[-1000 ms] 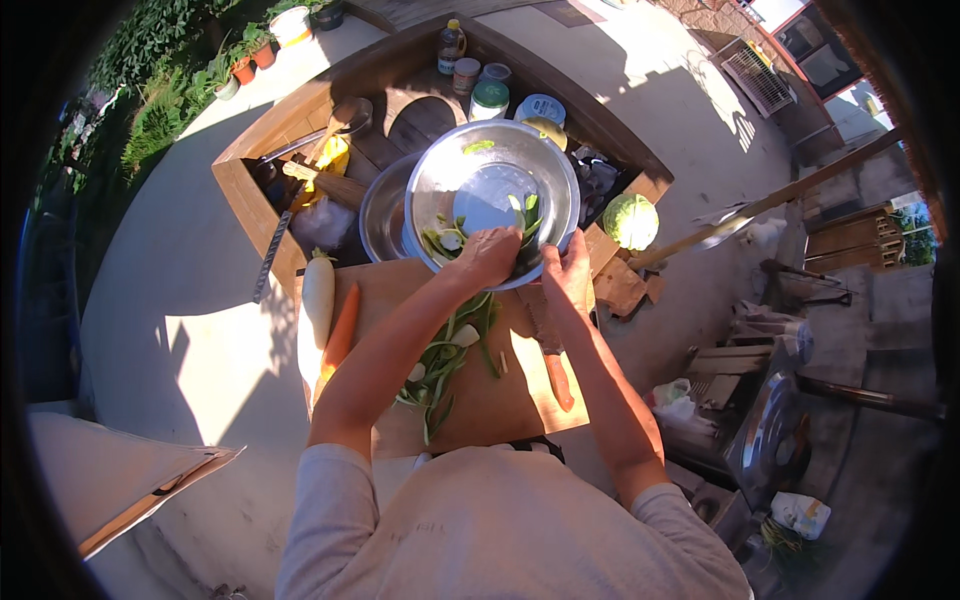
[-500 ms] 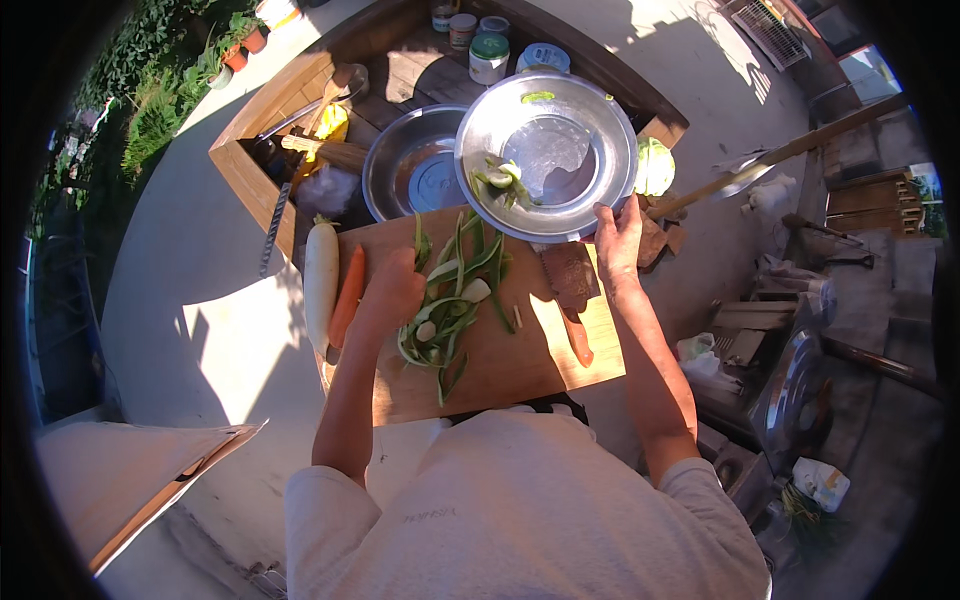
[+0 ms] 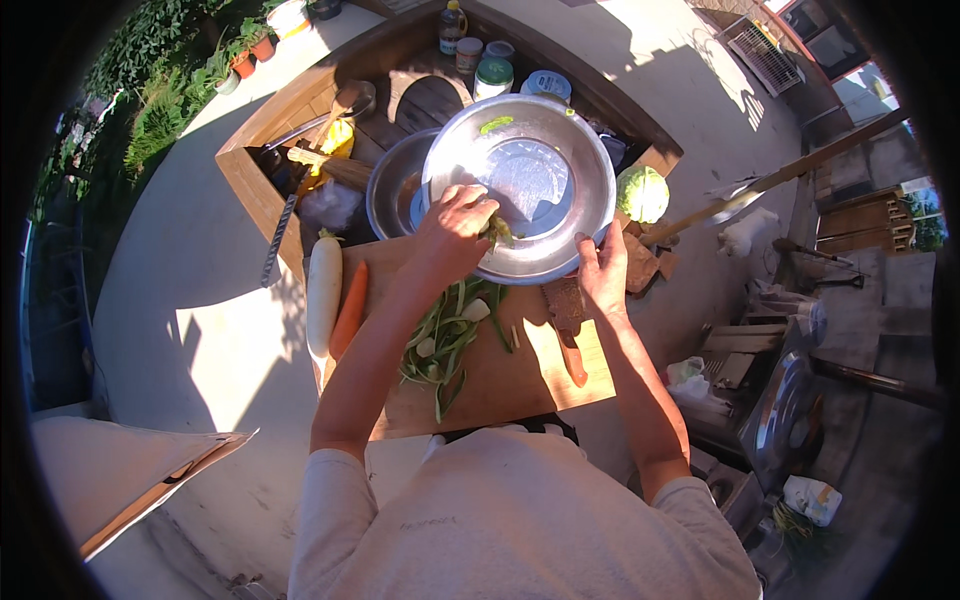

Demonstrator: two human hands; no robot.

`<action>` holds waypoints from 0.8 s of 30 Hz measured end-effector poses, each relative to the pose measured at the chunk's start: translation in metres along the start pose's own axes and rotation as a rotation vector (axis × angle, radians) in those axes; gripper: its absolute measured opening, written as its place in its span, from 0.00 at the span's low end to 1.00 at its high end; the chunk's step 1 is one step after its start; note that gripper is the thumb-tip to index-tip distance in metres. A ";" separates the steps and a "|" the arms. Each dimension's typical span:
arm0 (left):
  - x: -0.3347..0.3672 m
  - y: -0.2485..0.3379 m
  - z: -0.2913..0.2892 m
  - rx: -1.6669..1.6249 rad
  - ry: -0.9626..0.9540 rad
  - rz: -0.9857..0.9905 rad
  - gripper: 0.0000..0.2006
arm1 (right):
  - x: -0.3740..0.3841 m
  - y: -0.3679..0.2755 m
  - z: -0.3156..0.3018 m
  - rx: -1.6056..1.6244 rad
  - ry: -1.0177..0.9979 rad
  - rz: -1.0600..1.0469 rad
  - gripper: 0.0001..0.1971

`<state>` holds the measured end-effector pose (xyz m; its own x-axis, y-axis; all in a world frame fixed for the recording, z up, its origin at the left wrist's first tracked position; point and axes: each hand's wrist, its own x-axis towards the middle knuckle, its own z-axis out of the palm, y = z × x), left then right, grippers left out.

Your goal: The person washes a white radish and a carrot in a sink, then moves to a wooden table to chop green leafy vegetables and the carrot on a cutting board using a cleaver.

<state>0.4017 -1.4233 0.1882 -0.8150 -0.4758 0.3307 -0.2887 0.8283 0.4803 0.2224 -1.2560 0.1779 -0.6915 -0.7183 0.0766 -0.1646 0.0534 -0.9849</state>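
Note:
My right hand (image 3: 603, 275) grips the near right rim of a steel basin (image 3: 592, 170), held tilted above the far edge of a wooden cutting board (image 3: 400, 400). Inside the basin, near its left wall, my left hand (image 3: 460, 225) is closed around green vegetable scraps (image 3: 499, 231); its fingertips are partly hidden. A green bit (image 3: 496, 124) clings to the basin's far wall. On the board lie a heap of long green peelings (image 3: 445, 340) with pale pieces, and a cleaver (image 3: 567, 325) with its blade partly under the basin. A carrot (image 3: 349, 312) and a white radish (image 3: 325, 290) lie along the left side.
A second steel basin (image 3: 384, 180) sits behind, partly covered. Jars (image 3: 493, 77) and a bottle (image 3: 452, 27) stand at the far corner of the wooden frame (image 3: 250, 185). A cabbage (image 3: 642, 194) lies to the right, near a long pole (image 3: 760, 185).
My left hand has moved from the board up into the basin and closed on the green scraps there. The basin, in my right hand, has shifted left and nearer.

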 end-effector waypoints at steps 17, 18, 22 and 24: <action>-0.010 -0.026 0.009 0.171 -0.251 0.052 0.15 | 0.010 0.036 -0.001 -0.100 0.079 0.107 0.16; -0.013 -0.026 0.007 0.162 -0.248 0.060 0.16 | 0.012 0.038 -0.001 -0.091 0.080 0.143 0.16; -0.009 -0.037 0.006 0.045 -0.344 0.058 0.21 | 0.017 0.043 0.002 -0.069 0.103 0.076 0.16; -0.008 -0.040 0.008 0.001 -0.294 0.078 0.21 | 0.017 0.036 0.004 -0.031 0.103 0.152 0.17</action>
<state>0.4163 -1.4504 0.1601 -0.9452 -0.3047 0.1176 -0.2197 0.8595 0.4616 0.2075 -1.2689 0.1436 -0.7783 -0.6255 -0.0552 -0.0738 0.1785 -0.9812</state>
